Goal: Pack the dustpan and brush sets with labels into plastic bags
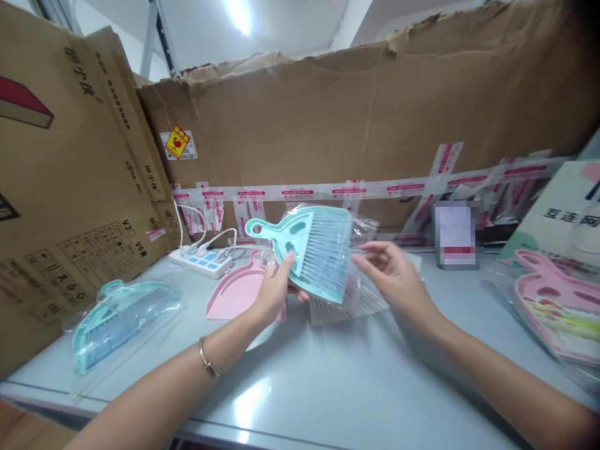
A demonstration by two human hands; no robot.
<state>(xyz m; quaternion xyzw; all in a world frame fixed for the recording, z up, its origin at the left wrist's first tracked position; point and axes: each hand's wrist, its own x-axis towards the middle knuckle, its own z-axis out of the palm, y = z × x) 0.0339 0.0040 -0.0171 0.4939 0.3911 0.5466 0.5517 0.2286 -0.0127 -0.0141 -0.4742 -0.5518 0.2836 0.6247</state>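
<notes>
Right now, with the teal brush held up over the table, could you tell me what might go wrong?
The left hand grips the teal brush by one edge only, and the right hand is open beside the bristles, so the brush might slip onto the pink dustpan near it. The bagged teal set lies near the table edge on the left; a forearm could nudge it off. The power strip cables trail close behind and might snag.

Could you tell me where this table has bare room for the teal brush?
Bare: the near table between the forearms, and the strip between the bagged teal set and the pink dustpan. Crowded: the back by the power strip and clear bags, and the right edge with the bagged pink set.
</notes>
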